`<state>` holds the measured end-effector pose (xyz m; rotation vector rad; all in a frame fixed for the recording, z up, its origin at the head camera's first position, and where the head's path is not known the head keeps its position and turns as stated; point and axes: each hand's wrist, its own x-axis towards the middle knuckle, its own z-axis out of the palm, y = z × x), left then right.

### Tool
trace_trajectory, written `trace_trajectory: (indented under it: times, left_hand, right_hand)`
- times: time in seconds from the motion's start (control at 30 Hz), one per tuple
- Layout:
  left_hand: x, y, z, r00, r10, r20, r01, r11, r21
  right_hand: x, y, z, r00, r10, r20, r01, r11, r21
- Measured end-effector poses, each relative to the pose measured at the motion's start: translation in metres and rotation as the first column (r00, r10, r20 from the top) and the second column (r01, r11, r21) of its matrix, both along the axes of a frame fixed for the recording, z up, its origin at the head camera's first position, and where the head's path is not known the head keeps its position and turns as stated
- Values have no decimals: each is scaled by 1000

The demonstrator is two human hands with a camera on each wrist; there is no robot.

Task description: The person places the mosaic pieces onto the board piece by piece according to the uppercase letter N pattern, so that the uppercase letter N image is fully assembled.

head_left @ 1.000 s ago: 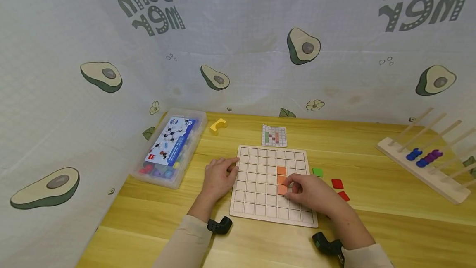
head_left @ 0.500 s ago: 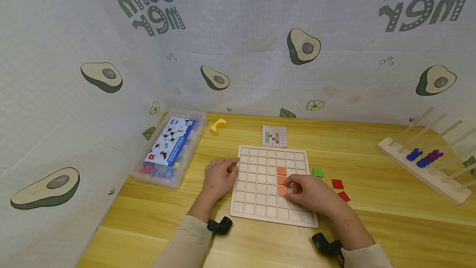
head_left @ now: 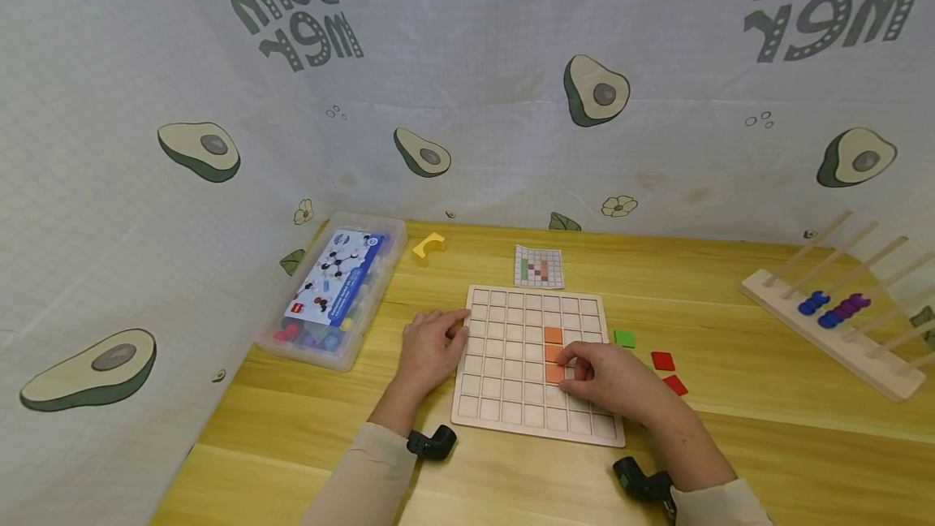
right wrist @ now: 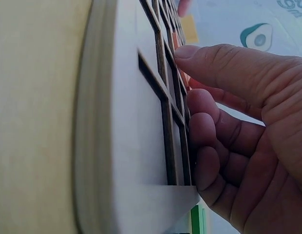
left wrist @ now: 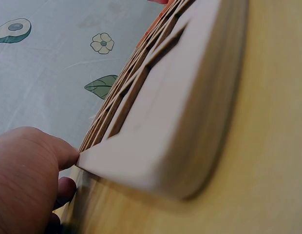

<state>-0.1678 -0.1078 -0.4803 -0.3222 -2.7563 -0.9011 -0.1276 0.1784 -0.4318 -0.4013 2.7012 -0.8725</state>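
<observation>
A wooden grid board (head_left: 491,387) lies on the table in the head view, with three orange square tiles in one column. My right hand (head_left: 609,376) reaches over its right side. Index finger and thumb are at the two right corners of the lowest orange tile (head_left: 553,372), and the other fingers are curled. The right wrist view has the thumb (right wrist: 187,51) right at the orange, low over the grid. At the board's left edge, my left hand (head_left: 428,347) touches the side with index finger and thumb; the left wrist view shows a fingertip (left wrist: 68,155) against the board's corner.
A small printed pattern card (head_left: 539,267) lies behind the board. Right of it are a green tile (head_left: 624,338) and red tiles (head_left: 663,361). A clear box of coloured pieces (head_left: 336,291) and a yellow arch block (head_left: 428,247) stand left; a pegged bead rack (head_left: 833,335) stands right.
</observation>
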Motion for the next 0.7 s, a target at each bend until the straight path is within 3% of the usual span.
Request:
trace_trajectory:
  times: [0.33, 0.7]
  left_hand:
    - [0, 0, 0, 1000, 6, 5, -6, 1000, -6]
    - [0, 0, 2, 1000, 9, 20, -8, 1000, -10]
  right_hand:
    - [0, 7, 1, 999, -42, 35, 43, 998, -41]
    - [4, 36, 12, 998, -63, 0, 63, 997, -54]
